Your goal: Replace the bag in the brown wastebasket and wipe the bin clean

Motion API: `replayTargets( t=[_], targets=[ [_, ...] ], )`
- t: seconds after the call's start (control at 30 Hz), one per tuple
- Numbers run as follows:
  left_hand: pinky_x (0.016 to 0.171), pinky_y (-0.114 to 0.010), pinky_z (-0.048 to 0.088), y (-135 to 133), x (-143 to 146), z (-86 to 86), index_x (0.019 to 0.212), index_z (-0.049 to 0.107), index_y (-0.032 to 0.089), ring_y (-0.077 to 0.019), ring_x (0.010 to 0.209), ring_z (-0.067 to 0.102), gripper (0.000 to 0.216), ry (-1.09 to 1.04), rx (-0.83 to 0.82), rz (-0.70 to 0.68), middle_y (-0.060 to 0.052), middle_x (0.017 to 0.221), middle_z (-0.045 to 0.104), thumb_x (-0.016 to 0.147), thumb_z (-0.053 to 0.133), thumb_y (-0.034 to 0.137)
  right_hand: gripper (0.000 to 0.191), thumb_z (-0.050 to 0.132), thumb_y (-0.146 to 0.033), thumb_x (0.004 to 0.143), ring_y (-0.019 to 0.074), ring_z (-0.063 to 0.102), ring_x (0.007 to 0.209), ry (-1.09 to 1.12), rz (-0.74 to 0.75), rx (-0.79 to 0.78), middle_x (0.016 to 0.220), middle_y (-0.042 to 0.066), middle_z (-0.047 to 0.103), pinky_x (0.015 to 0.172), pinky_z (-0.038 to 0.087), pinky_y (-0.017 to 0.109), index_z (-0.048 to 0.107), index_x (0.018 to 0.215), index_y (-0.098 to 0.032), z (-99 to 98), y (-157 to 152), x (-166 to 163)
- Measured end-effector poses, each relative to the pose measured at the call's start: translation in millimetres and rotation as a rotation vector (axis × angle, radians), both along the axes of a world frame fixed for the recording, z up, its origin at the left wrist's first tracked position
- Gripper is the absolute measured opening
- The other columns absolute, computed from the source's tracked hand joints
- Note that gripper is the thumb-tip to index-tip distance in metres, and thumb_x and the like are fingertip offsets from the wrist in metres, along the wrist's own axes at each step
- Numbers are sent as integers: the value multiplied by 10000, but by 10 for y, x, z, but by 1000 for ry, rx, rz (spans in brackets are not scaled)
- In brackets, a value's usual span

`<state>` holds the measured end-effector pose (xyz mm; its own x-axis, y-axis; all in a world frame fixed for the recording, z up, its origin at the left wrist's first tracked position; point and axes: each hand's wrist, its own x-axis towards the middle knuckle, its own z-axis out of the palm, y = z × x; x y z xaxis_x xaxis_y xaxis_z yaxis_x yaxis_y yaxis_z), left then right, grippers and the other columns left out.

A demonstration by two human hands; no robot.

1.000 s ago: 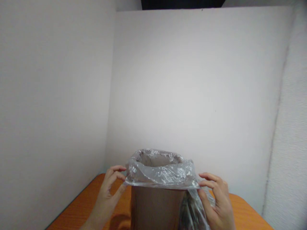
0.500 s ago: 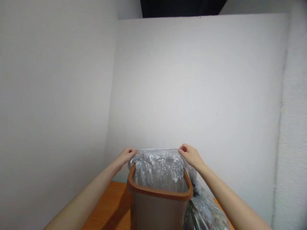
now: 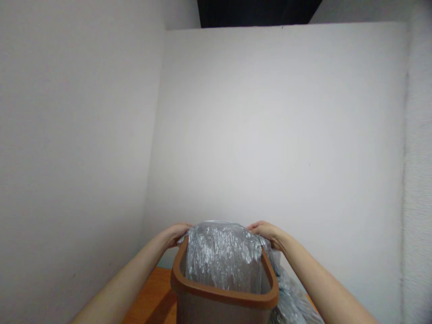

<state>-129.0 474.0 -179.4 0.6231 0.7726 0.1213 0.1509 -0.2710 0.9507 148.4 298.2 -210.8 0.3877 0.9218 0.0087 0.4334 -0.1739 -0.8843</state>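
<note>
Sitting closest to the camera is the bin, brown plastic, its near rim crossing the bottom of the view and its body mostly running out of frame. The bin is standing on an orange table, only a strip of which is showing at lower left. Both forearms are reaching in from the bottom corners, passing either side of the bin. A clear bag is lining the inside, crinkled, rising above the far rim in a hump. Part of the bag is also hanging outside the bin on the right, bunching low by the right forearm. The left hand is gripping the bag's edge at the far left corner of the rim, fingers curling down over the plastic. The right hand is doing the same at the far right corner, fingers clamping on the film. Fingertips are tucking behind the plastic, so can't tell how tight either grip is. Behind it all, a white wall is facing the camera, meeting a side wall at a corner on the left. A dark gap is showing above the facing wall's top edge.
</note>
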Motion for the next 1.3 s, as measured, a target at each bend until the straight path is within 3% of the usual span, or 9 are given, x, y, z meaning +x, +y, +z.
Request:
replayTargets(
  t=[0.23, 0.4, 0.5, 0.57, 0.67, 0.87, 0.97, 1.1, 1.3],
  targets=[
    [765, -356, 572, 113, 328, 300, 1094, 625, 140, -174, 885, 655, 251, -40, 200, 46, -57, 1062, 661, 931, 609, 330, 225, 617, -341, 929, 169, 658, 861, -31, -168, 262, 1026, 44, 674, 755, 565, 354, 643, 1039, -146, 175, 278, 48],
    [683, -277, 525, 211, 345, 514, 929, 669, 123, -123, 705, 618, 111, -360, 394, 77, 0, 823, 661, 864, 674, 213, 269, 615, -390, 913, 179, 666, 847, -38, -218, 556, 993, 63, 700, 756, 553, 353, 654, 1018, -145, 523, 325, -218],
    [638, -206, 460, 447, 154, 464, 967, 695, 120, -93, 645, 590, 161, -643, 469, 111, 26, 756, 648, 814, 652, 143, 464, 532, -477, 905, 230, 672, 1012, -55, -166, 785, 1206, 105, 682, 793, 545, 350, 560, 1272, -195, 593, 223, -467],
    [633, -175, 434, 802, -96, 262, 1088, 659, 127, -78, 679, 594, 254, -848, 488, 151, 27, 828, 655, 847, 582, 148, 533, 350, -528, 951, 208, 554, 1256, -110, -106, 962, 1465, 33, 513, 912, 513, 357, 368, 1441, -317, 418, 222, -641],
    [721, -153, 419, 1599, -603, -257, 1223, 564, 60, -73, 865, 609, 340, -1149, 476, 249, 16, 970, 642, 899, 465, 94, 448, 344, -495, 965, 217, 428, 1381, -173, -56, 1157, 1492, 47, 482, 1038, 426, 420, 457, 1362, -321, -152, 447, -873],
    [636, -139, 501, 3740, -1305, -1110, 1095, 596, 129, -50, 653, 606, 272, -1335, -45, 117, 60, 818, 677, 847, 545, 31, 633, 720, -513, 769, 309, 513, 1293, -368, -287, 621, 1372, 148, 581, 1076, 391, 526, 530, 1315, -255, -1140, 1865, -1653],
    [518, -163, 504, 4721, -1386, -1291, 975, 629, 139, -78, 532, 597, 257, -1198, -235, -50, 47, 703, 675, 790, 520, -2, 810, 704, -561, 771, 305, 560, 1243, -313, -251, 551, 1400, 168, 548, 1034, 447, 530, 390, 1451, -252, -1141, 2758, -2486],
    [514, -206, 538, 5232, -1517, -1465, 903, 634, 151, -116, 518, 632, 206, -1018, -423, -172, 20, 681, 688, 775, 547, 15, 575, 715, -471, 803, 284, 633, 1133, -288, -153, 563, 1270, 116, 649, 962, 531, 450, 562, 1318, -265, -858, 3300, -3320],
    [613, -259, 586, 5834, -1548, -1201, 832, 628, 157, -157, 628, 686, 179, -835, -632, -191, -20, 730, 698, 762, 552, 11, 372, 708, -359, 810, 275, 712, 987, -552, -328, 663, 1139, 94, 725, 775, 619, 296, 657, 1171, -283, -361, 3217, -3106]
  ],
)
